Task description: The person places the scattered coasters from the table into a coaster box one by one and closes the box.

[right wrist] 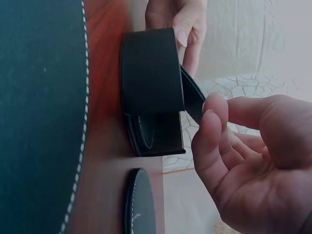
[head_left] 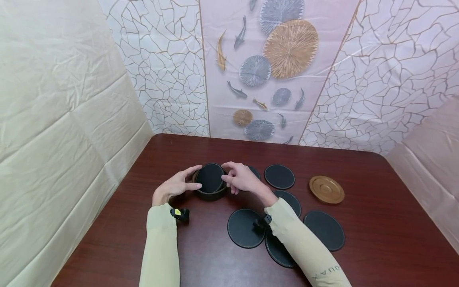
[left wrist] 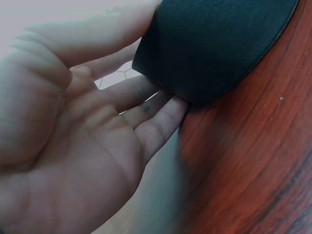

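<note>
A round black coaster holder (head_left: 210, 196) stands on the table, with my left hand (head_left: 174, 185) gripping its left side between thumb and fingers. In the left wrist view the fingertips lie along the lower edge of the holder wall (left wrist: 209, 53). With thumb and index finger, my right hand (head_left: 243, 177) pinches the edge of a black coaster (right wrist: 194, 95). That coaster is tilted, its far part inside the holder's rim and its near edge raised. Through the notch in the holder wall (right wrist: 151, 73), a stitched coaster (right wrist: 146, 130) shows lying at the bottom.
Several black stitched coasters lie right of the holder, among them one at the back (head_left: 279, 176), one near the front (head_left: 246, 228) and one at the right (head_left: 324, 230). My right forearm crosses above some of them. A tan ringed disc (head_left: 326, 189) lies farther right.
</note>
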Demonstrator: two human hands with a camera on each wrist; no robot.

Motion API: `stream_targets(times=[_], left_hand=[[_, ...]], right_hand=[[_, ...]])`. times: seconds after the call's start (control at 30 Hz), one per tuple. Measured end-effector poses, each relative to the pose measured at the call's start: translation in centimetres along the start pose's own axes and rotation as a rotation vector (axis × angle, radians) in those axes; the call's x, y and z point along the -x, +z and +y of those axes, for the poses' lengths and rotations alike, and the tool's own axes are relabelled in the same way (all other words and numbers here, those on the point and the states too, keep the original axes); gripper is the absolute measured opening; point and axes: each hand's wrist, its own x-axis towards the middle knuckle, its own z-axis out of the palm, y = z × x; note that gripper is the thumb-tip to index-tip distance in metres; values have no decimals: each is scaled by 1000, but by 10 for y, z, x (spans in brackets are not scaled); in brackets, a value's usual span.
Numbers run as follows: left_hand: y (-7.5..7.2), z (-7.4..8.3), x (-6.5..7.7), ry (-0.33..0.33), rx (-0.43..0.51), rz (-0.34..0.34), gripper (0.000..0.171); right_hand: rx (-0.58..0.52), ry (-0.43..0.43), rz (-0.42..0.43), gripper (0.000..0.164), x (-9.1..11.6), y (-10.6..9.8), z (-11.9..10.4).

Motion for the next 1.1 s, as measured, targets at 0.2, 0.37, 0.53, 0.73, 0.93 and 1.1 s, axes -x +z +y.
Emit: stream_targets(times=[0.2,0.37,0.53,0.73,0.93,1.1], left_hand=[[0,0,1,14,-1,1,75],[0,-1,1,13,-1,1,74],[0,0,1,9,-17,5,74],[-1,1,2,0,-42,14,73],[0,1,0,-1,-59,3,75],[-1,-1,0,-3,-56,14,77]], right_hand=[[-8,6,9,40,1,-7,3],[-5,-3,17,36,1,-13,5],[-14,-2,39,34,2,-20,9],[-5,-9,45,34,-1,-30,16],[27,34,54,35,0,-44,26],[67,84,24,38,-2,-53,33]])
